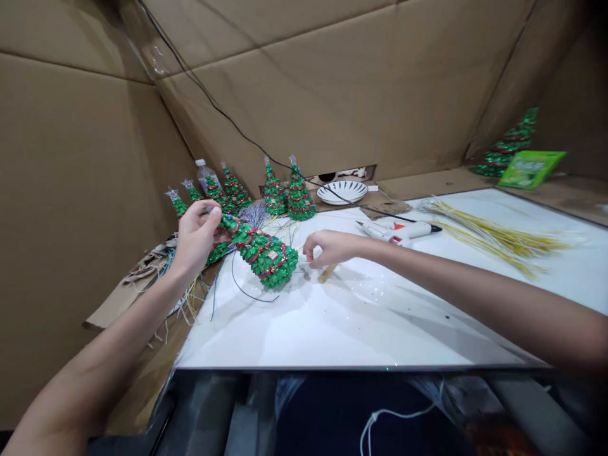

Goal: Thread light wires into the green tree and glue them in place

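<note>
My left hand [197, 234] pinches the tip of a small green Christmas tree [266, 256] trimmed with red garland. The tree is tilted, its base pointing down and right over the white board [285, 335]. Just right of that base, my right hand [327, 248] has its thumb and fingers pressed together. Whether anything thin is between those fingertips I cannot make out. A small tan piece [327, 272] lies on the board just under the right hand. Dark thin wires [251, 294] lie on the board beneath the held tree.
Several finished-looking trees [300, 196] stand along the back left, near a plastic bottle [204, 171]. A striped plate [342, 192], a white glue gun [399, 231] and yellow wire stems [498, 234] are behind and right. A green packet [532, 169] leans at far right. Cardboard walls [308, 95] surround the table.
</note>
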`<state>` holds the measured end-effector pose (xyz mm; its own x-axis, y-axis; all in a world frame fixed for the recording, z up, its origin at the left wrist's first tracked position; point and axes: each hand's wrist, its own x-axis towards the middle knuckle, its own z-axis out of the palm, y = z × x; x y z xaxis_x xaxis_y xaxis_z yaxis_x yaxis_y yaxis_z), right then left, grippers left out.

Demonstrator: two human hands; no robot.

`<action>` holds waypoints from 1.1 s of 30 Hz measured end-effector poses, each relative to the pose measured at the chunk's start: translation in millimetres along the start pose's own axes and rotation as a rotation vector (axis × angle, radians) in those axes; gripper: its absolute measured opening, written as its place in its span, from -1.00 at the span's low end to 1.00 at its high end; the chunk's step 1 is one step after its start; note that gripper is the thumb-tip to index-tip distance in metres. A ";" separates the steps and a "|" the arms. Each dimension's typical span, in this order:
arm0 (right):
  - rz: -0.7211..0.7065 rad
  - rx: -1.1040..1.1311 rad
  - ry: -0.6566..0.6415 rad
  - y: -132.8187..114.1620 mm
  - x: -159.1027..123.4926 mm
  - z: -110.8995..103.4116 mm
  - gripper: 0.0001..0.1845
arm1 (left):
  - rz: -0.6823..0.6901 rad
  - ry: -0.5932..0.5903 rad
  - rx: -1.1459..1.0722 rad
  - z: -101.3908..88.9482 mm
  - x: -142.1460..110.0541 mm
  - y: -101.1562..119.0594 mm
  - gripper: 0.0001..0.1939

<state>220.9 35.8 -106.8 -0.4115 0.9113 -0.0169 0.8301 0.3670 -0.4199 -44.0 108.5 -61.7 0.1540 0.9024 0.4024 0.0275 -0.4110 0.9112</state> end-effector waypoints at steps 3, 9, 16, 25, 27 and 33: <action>0.030 -0.009 0.032 -10.4 -16.4 6.8 -0.84 | 0.013 0.009 0.027 3.1 2.0 -1.4 -0.83; 0.027 0.001 0.157 -29.6 -50.0 34.9 -0.88 | 0.229 -0.117 0.170 12.5 -5.4 2.6 -0.64; -0.014 0.012 0.197 -36.6 -71.8 56.2 -0.88 | 0.609 -0.289 0.470 33.4 -25.7 11.5 -0.78; -0.038 0.013 0.209 -31.1 -74.6 60.0 -0.89 | 0.617 -0.616 0.425 25.8 -30.9 6.8 -0.40; -0.048 0.019 0.218 -30.7 -76.4 58.0 -0.86 | 0.636 -0.644 0.355 22.7 -29.9 0.1 -0.33; 0.115 -0.186 0.410 -0.3 -97.5 19.9 -0.79 | 0.634 -0.669 0.267 17.9 -29.1 -23.8 -0.60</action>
<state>253.3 -56.9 -123.1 -0.1611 0.9328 0.3224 0.9303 0.2526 -0.2661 -31.5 89.7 -96.6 0.7475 0.2756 0.6044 -0.0430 -0.8879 0.4581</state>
